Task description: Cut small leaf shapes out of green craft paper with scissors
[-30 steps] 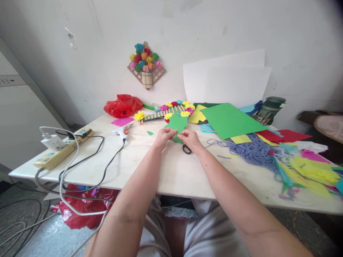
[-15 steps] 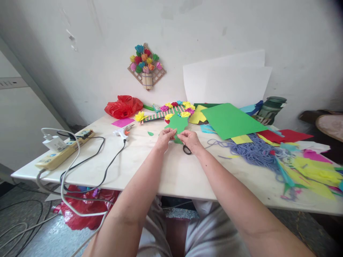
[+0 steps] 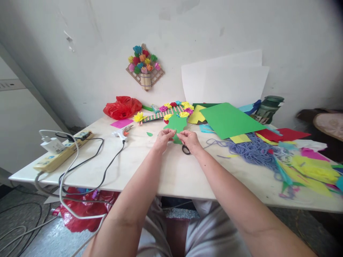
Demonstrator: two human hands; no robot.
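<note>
Nearest: red bag [image 3: 87, 210] under the table [image 3: 184, 178], left of the green cut-out [image 3: 175, 122]. Power strip [image 3: 60, 157] is on the tabletop, well left of the cut-out, white charger [image 3: 53, 145] plugged in. Blue-grey yarn [image 3: 249, 151] is heaped right of the cut-out, paper scraps around it. Black ring [image 3: 187, 153] is near and slightly right of the cut-out, just below your right hand [image 3: 189, 140]; looks like a scissor handle, can't tell if you grip it. That hand is pinched on the cut-out's near edge, thumb to fingers, rest curled. Your left hand [image 3: 164, 139] has the same pinch, left of it. Cut-out lies at and beyond your fingertips, mid-table. Small green leaf [image 3: 149, 134], then glue gun [image 3: 122, 132]: both left of the cut-out. Large green sheet [image 3: 232, 121]: right of it. Flower-trimmed lattice [image 3: 160, 114]: behind it, partly covered. White sheets [image 3: 225, 84] lean on the wall, behind right of it. Flower hanging [image 3: 146, 81]: on the wall, behind left of it.
</note>
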